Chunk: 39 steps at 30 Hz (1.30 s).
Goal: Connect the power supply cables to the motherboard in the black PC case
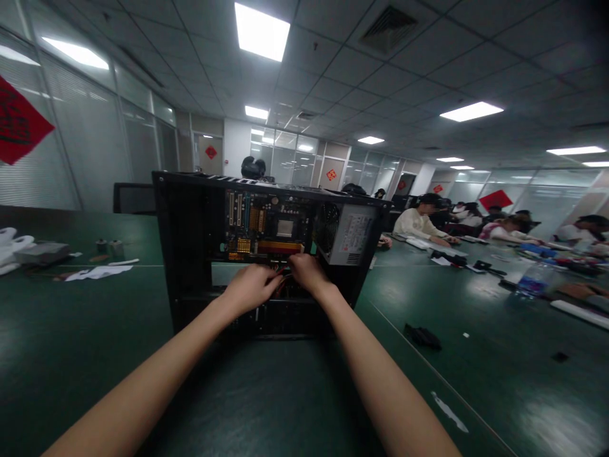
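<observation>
A black computer case (166,266) stands on the table with its side open toward me. Inside it are a motherboard (297,219) with a bare processor socket area and a silver power supply (353,233) with a fan at the upper right. My left hand (251,287) is closed below the board, its fingertips pinching thin red and dark cables (285,285). Curled at the board's lower edge, just under the red and yellow memory slots, is my right hand (307,273). Its fingertips are partly hidden, so what they grip cannot be made out.
The green table (228,400) carries a grey box (42,252) and white paper (98,273) at left. To the right lie a black pouch-like item (422,336), a plastic bottle (535,279) and a white scrap (448,411). Several people sit along the far right.
</observation>
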{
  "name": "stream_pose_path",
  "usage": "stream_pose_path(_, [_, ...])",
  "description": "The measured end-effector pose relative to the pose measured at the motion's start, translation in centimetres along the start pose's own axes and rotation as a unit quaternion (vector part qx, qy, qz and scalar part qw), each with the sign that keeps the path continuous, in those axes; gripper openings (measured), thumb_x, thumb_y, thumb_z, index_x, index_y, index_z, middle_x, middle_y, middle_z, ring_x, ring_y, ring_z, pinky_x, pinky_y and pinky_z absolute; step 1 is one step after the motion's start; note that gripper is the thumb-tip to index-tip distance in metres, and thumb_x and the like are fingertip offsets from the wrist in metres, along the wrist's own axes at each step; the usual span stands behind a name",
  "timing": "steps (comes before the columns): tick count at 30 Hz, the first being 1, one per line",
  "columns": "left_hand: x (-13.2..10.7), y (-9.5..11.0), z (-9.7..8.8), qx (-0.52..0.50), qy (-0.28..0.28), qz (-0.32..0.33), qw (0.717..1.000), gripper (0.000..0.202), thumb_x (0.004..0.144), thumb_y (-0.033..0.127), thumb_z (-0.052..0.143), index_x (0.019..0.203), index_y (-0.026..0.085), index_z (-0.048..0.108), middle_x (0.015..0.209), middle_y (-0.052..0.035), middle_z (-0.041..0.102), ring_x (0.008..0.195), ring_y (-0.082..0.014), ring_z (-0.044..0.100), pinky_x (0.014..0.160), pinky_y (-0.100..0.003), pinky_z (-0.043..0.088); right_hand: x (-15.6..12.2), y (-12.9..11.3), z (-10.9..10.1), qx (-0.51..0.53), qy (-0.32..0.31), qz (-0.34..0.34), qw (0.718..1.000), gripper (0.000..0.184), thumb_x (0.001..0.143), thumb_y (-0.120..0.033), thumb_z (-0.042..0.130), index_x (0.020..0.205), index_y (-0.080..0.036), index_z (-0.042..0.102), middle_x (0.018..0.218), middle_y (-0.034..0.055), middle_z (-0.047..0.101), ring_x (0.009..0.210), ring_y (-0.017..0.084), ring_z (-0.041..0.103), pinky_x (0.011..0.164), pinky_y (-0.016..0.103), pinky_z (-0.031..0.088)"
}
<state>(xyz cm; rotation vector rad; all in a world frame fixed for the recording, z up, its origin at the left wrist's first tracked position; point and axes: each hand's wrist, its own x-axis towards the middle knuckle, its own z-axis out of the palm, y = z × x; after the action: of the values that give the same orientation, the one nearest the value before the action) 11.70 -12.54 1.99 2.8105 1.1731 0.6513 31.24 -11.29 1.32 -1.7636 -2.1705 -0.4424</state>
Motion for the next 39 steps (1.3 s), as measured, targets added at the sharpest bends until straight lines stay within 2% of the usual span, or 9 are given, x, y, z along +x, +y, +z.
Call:
stream_pose_path(5, [-2.0, 1.4, 0.6, 0.079, 0.039, -0.039, 0.995, 0.054, 0.099, 0.053, 0.034, 0.082, 0.025, 0.077, 0.080, -0.0076, 0.075, 0.076, -0.0257, 0.070, 0.060, -0.031, 0.042, -1.2, -0.4, -1.1, 0.012, 0.043, 0.003, 0.999, 0.024, 0.100, -0.021, 0.042, 0.103, -0.016, 0.066, 0.108, 0.0092, 0.068, 0.101, 0.017, 0.063, 0.080, 0.025, 0.042])
stream_pose_path(8, [-1.7, 1.6, 0.7, 0.074, 0.061, -0.097, 0.991, 0.055, 0.098, 0.055, 0.032, 0.083, 0.029, 0.078, 0.079, -0.0074, 0.075, 0.076, -0.0279, 0.071, 0.058, -0.032, 0.040, -3.3, -0.8, -1.7, -0.008, 0.067, 0.000, 0.998, 0.034, 0.104, -0.033, 0.037, 0.098, -0.017, 0.066, 0.101, 0.0079, 0.068, 0.091, 0.018, 0.064, 0.071, 0.027, 0.040])
stream_pose_path(12, [-0.8, 1.7, 0.7, 0.047, 0.075, -0.146, 0.985, 0.054, 0.095, 0.058, 0.033, 0.085, 0.032, 0.079, 0.081, -0.0077, 0.076, 0.079, -0.0311, 0.071, 0.057, -0.034, 0.041, -7.6, 0.2, -1.9, -0.110, 0.114, -0.086, 0.984, 0.038, 0.104, -0.036, 0.040, 0.083, -0.018, 0.067, 0.082, 0.0049, 0.068, 0.073, 0.018, 0.061, 0.061, 0.031, 0.032])
stream_pose_path(14, [-0.5, 1.6, 0.7, 0.036, 0.076, -0.151, 0.985, 0.055, 0.095, 0.059, 0.033, 0.082, 0.031, 0.079, 0.080, -0.0082, 0.075, 0.079, -0.0321, 0.071, 0.058, -0.035, 0.041, -9.6, 1.5, -2.1, -0.170, 0.148, -0.136, 0.965, 0.037, 0.103, -0.032, 0.043, 0.075, -0.018, 0.064, 0.074, 0.0043, 0.065, 0.070, 0.018, 0.058, 0.067, 0.033, 0.034])
stream_pose_path(17, [-0.5, 1.5, 0.9, 0.026, 0.081, -0.146, 0.986, 0.057, 0.094, 0.060, 0.032, 0.080, 0.029, 0.078, 0.080, -0.0086, 0.075, 0.079, -0.0325, 0.070, 0.058, -0.035, 0.041, -11.8, 3.4, -2.4, -0.221, 0.186, -0.182, 0.940, 0.035, 0.100, -0.028, 0.048, 0.070, -0.018, 0.062, 0.068, 0.0031, 0.061, 0.069, 0.019, 0.055, 0.087, 0.038, 0.036])
stream_pose_path(21, [-0.7, 1.5, 1.0, 0.023, 0.093, -0.145, 0.985, 0.056, 0.094, 0.058, 0.033, 0.079, 0.028, 0.078, 0.079, -0.0089, 0.075, 0.078, -0.0320, 0.070, 0.058, -0.035, 0.040, -13.2, 4.1, -2.2, -0.210, 0.180, -0.186, 0.943, 0.027, 0.099, -0.026, 0.052, 0.077, -0.017, 0.064, 0.069, 0.0021, 0.060, 0.071, 0.018, 0.053, 0.099, 0.039, 0.033])
stream_pose_path(30, [-0.5, 0.7, 0.9, -0.056, 0.156, -0.195, 0.967, 0.049, 0.093, 0.056, 0.039, 0.081, 0.031, 0.080, 0.083, -0.0073, 0.076, 0.080, -0.0281, 0.070, 0.058, -0.033, 0.034, -14.0, 2.1, -2.0, -0.196, 0.164, -0.122, 0.959, 0.025, 0.099, -0.024, 0.050, 0.079, -0.016, 0.064, 0.070, 0.0037, 0.060, 0.071, 0.019, 0.054, 0.095, 0.038, 0.037])
stream_pose_path(34, [-0.3, -1.2, 1.0, -0.079, 0.195, -0.199, 0.957, 0.047, 0.093, 0.050, 0.041, 0.077, 0.027, 0.079, 0.080, -0.0078, 0.076, 0.078, -0.0267, 0.069, 0.059, -0.032, 0.033, -14.7, -0.1, -2.3, -0.192, 0.167, -0.122, 0.959, 0.024, 0.097, -0.025, 0.052, 0.080, -0.014, 0.065, 0.071, 0.0051, 0.061, 0.071, 0.020, 0.055, 0.091, 0.039, 0.039])
stream_pose_path(39, [0.0, -4.1, 1.1, -0.158, 0.207, -0.200, 0.945, 0.049, 0.090, 0.053, 0.045, 0.067, 0.021, 0.075, 0.066, -0.0068, 0.070, 0.066, -0.0221, 0.065, 0.057, -0.030, 0.032, -15.7, -4.0, -2.4, -0.192, 0.192, -0.127, 0.954, 0.025, 0.093, -0.028, 0.057, 0.099, -0.007, 0.069, 0.078, 0.0091, 0.065, 0.075, 0.022, 0.058, 0.093, 0.041, 0.040])
